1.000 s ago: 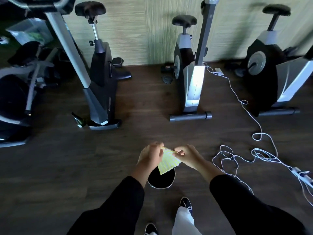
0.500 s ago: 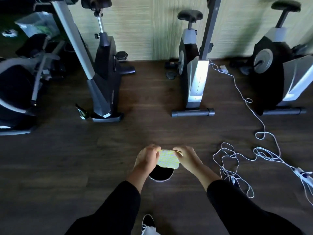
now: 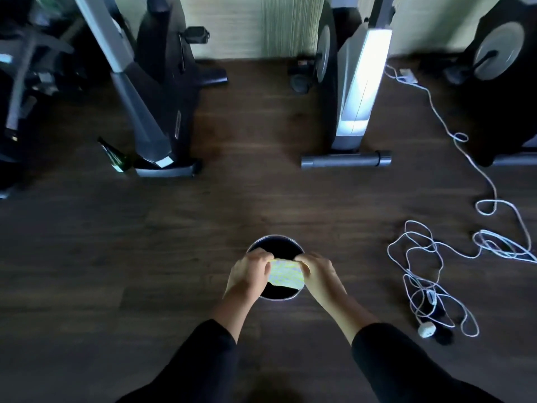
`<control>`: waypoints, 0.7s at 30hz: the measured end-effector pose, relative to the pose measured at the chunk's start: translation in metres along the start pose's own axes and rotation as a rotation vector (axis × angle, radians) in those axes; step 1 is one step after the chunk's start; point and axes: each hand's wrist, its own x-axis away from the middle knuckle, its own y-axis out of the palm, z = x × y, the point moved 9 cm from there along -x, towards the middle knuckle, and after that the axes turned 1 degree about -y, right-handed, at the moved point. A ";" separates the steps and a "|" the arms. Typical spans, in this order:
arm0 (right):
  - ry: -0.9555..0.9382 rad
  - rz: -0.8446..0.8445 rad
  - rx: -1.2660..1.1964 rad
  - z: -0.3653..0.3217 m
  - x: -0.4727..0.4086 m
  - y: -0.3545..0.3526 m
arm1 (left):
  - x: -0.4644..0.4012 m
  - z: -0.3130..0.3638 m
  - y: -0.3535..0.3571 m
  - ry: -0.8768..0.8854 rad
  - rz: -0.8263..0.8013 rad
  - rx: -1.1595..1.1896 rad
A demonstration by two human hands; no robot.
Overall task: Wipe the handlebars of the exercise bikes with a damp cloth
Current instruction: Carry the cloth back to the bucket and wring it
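Observation:
A small yellow-and-white cloth (image 3: 286,274) is stretched between my left hand (image 3: 248,271) and my right hand (image 3: 318,273); both hands grip its edges. The cloth hangs right over a round dark bowl (image 3: 275,239) with a metal rim that stands on the wooden floor. Three exercise bikes stand ahead: a black one (image 3: 162,91) at the left, a silver one (image 3: 353,82) in the middle, a black one (image 3: 499,82) at the right. Their handlebars are out of view.
A tangled white cable (image 3: 430,263) with a plug (image 3: 426,330) lies on the floor to the right. A green bottle (image 3: 112,155) lies by the left bike's base. More dark equipment (image 3: 26,82) fills the far left. A wall runs behind the bikes.
The view has tilted down and closer to the floor. My hands have lowered the cloth from above the bowl to just over its opening, still holding it between them.

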 end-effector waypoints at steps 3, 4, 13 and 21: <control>-0.024 0.023 -0.032 0.031 -0.018 0.048 | -0.015 -0.034 0.046 0.042 0.022 -0.026; -0.042 0.033 -0.038 0.041 -0.024 0.064 | -0.018 -0.045 0.062 0.071 0.038 -0.031; -0.143 -0.113 0.077 0.131 0.001 0.193 | 0.013 -0.124 0.202 0.238 -0.070 -0.146; -0.220 -0.188 0.153 0.155 0.017 0.226 | 0.027 -0.140 0.237 0.268 -0.136 -0.188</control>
